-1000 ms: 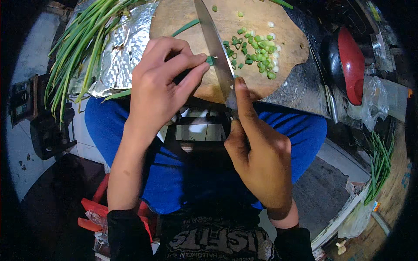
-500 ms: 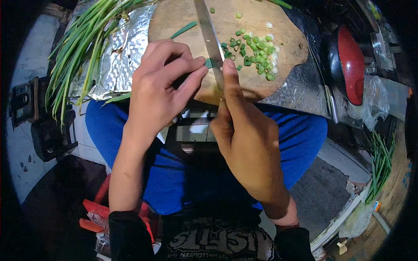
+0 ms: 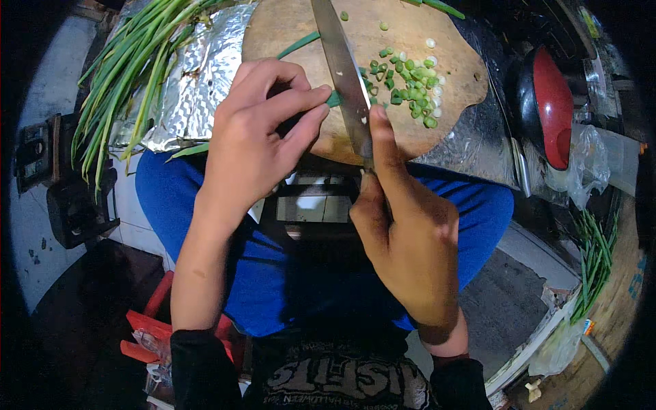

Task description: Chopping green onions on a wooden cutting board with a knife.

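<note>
My left hand [image 3: 254, 130] is closed, thumb and fingertips pinching a green spring onion stalk [image 3: 333, 100] whose cut end pokes out beside the blade. A longer green length [image 3: 298, 45] lies on the board beyond my knuckles; whether it belongs to the same stalk is hidden. In my right hand [image 3: 413, 236] is a kitchen knife [image 3: 347, 78], its handle mostly covered, the index finger stretched along the blade. The blade points away from me over a round wooden cutting board [image 3: 454, 51]. Chopped spring onion [image 3: 413, 85] is scattered to the right of it.
A bunch of spring onions [image 3: 116, 89] lies at left by crumpled foil [image 3: 198, 89]. Right of the board are a metal-handled utensil [image 3: 521, 167], a red and black pan [image 3: 552, 109] and a plastic bag [image 3: 589, 160]. More spring onions [image 3: 596, 260] lie lower right.
My right hand and the knife have shifted a little to the right and nearer me. My left hand keeps its pinch on the stalk. The whole view has shifted slightly.
</note>
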{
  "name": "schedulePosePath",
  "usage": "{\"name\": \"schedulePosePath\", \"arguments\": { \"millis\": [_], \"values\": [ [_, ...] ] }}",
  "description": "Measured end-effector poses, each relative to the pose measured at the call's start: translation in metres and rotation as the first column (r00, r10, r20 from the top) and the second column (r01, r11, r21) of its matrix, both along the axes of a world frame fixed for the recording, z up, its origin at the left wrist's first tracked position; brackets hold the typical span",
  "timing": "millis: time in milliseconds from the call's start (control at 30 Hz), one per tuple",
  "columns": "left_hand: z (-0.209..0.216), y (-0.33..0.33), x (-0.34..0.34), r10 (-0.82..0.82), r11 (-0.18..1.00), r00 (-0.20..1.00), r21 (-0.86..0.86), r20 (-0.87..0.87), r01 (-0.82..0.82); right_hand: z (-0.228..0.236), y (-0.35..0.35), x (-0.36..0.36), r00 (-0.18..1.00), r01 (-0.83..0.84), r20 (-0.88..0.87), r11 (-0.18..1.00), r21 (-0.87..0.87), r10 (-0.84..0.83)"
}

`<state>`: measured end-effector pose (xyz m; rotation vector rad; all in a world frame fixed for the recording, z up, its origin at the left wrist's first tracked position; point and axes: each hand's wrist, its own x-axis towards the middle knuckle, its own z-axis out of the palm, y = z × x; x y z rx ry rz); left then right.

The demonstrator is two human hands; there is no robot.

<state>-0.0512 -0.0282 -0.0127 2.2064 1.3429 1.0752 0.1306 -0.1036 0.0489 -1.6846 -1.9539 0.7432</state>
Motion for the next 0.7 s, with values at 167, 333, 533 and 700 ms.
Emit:
{"name": "schedulePosePath", "arguments": {
  "millis": [167,333,533,700],
  "values": [
    [-0.001,0.001,0.001,-0.005,1.000,1.000,0.009,-0.008,0.005,-0.008,-0.006,0.003,0.999,-0.015,0.051,1.000,-0.025,0.016],
    [-0.001,0.001,0.000,-0.008,1.000,1.000,0.020,-0.012,0.009,-0.008,-0.011,0.001,0.998,-0.012,0.055,0.998,-0.057,0.015],
    [-0.002,0.003,0.001,-0.035,0.999,0.999,0.034,-0.008,0.035,-0.010,-0.005,-0.009,0.994,0.010,0.110,0.999,-0.034,-0.006],
    [0.000,0.001,0.002,-0.034,0.998,0.999,0.055,-0.008,0.035,-0.022,0.009,-0.015,0.998,0.044,-0.055,0.998,0.050,-0.041]
  ]
}}
